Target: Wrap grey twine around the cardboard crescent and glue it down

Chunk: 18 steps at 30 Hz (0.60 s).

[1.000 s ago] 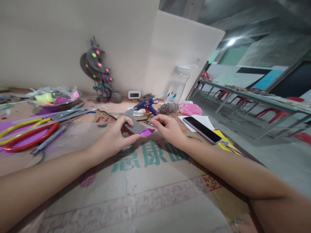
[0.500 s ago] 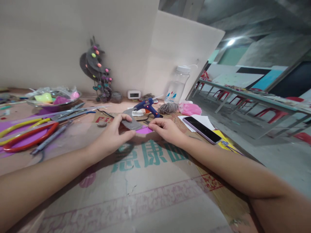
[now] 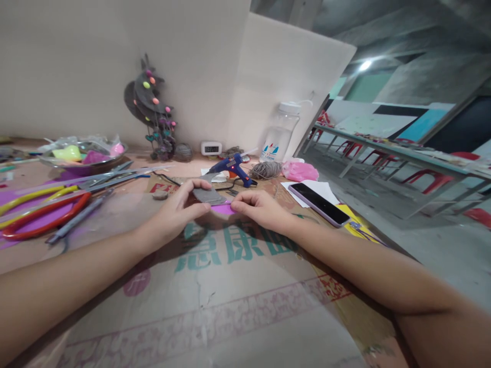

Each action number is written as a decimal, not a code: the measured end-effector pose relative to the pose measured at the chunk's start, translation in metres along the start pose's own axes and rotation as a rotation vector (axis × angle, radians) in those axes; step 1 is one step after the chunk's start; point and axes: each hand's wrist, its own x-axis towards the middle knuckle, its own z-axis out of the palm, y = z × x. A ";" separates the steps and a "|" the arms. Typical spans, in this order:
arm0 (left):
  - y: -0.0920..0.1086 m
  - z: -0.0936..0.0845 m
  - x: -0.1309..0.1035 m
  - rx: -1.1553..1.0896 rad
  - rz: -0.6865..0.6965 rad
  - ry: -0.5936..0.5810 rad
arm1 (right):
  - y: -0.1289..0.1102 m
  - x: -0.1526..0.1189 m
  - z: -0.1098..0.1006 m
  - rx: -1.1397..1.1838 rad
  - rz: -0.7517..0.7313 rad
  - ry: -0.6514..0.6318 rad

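Note:
My left hand point(image 3: 187, 203) grips a flat grey piece point(image 3: 209, 196), felt-like in look, with the thumb below and the fingers curled over its left side. Along its lower edge shows a strip of purple sheet point(image 3: 222, 209). My right hand point(image 3: 257, 207) pinches the right end of this edge between thumb and forefinger; its fingertips partly cover what they hold. Just behind the hands lies a blue glue gun point(image 3: 232, 166) with a small red light on. A ball of grey yarn point(image 3: 265, 170) sits to the right of the gun.
Scissors with red point(image 3: 46, 232) and yellow handles lie left, near a metal bowl point(image 3: 86, 166) of coloured pieces. A moon-shaped hanging ornament point(image 3: 148, 102) leans on the wall. A water bottle point(image 3: 278, 135), pink bag point(image 3: 301, 170) and phone point(image 3: 319, 204) are right. Cardboard point(image 3: 215, 306) covers the table.
Both hands have shifted slightly left with the grey piece. The piece now lies tilted flatter, and its upper curved part no longer shows behind the left fingers.

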 end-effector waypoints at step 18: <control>-0.006 -0.005 0.009 -0.154 -0.156 0.219 | 0.000 -0.002 -0.002 0.035 -0.097 0.271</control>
